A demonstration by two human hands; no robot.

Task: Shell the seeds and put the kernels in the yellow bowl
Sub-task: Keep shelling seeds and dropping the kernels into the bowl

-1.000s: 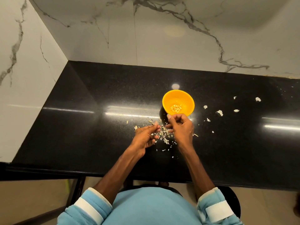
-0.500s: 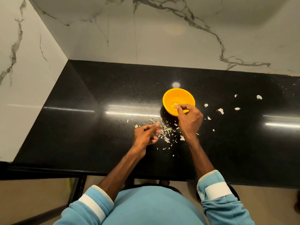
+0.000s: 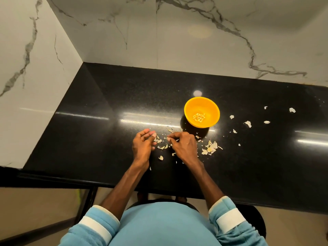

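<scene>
The yellow bowl (image 3: 188,110) stands on the black counter (image 3: 106,139), with several pale kernels (image 3: 199,117) at its bottom. My left hand (image 3: 142,144) hovers left of the bowl, fingers curled and thumb against the forefinger; what lies in its palm is hidden. My right hand (image 3: 184,146) is just below the bowl, its fingertips pinched together on a small pale seed near the left hand. Broken shell bits (image 3: 162,146) lie between the two hands. A larger shell heap (image 3: 210,148) sits right of my right hand.
Pale scattered pieces (image 3: 247,123) lie on the counter right of the bowl. Marble walls (image 3: 159,41) close the counter at the back and on the left. The counter's front edge (image 3: 71,180) runs just below my forearms.
My right hand was over the bowl half a second ago; it has come back down and left to meet my left hand. The left hand has shifted slightly left.
</scene>
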